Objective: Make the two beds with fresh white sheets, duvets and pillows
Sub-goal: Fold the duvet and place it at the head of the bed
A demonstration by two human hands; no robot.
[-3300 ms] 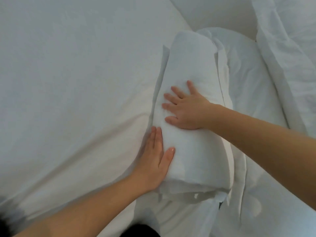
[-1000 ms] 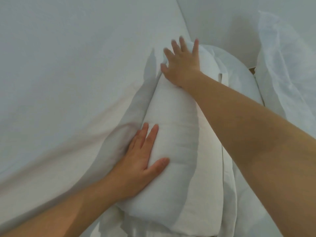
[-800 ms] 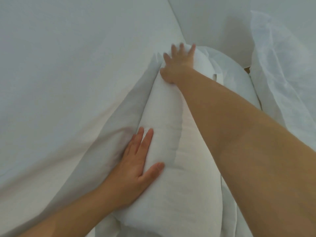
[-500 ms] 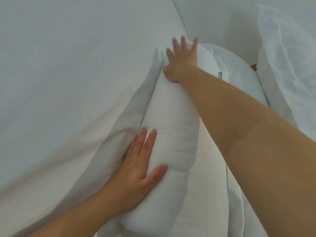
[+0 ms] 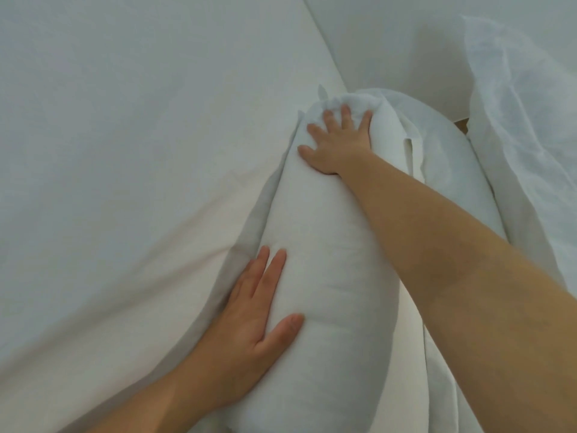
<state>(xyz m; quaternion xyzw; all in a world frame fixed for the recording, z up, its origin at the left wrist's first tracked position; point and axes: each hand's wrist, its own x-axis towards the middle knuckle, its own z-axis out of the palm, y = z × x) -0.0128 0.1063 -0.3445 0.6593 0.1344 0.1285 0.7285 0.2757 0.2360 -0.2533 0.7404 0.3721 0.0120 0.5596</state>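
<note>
A rolled white duvet (image 5: pixel 324 251) lies lengthwise at the right edge of a bed covered with a smooth white sheet (image 5: pixel 131 151). My left hand (image 5: pixel 249 320) lies flat against the roll's near left side, fingers straight, thumb over the top. My right hand (image 5: pixel 337 139) presses on the roll's far end with fingers spread and their tips sunk into the fabric. My right forearm crosses above the roll.
A second white pillow or duvet (image 5: pixel 452 170) lies right behind the roll. Crumpled thin white fabric (image 5: pixel 524 126) hangs at the far right. A white wall or headboard (image 5: pixel 390 42) rises beyond the bed's corner.
My right hand has moved from the roll's middle to its far end and now digs its fingertips in. My left hand stays flat on the near left side.
</note>
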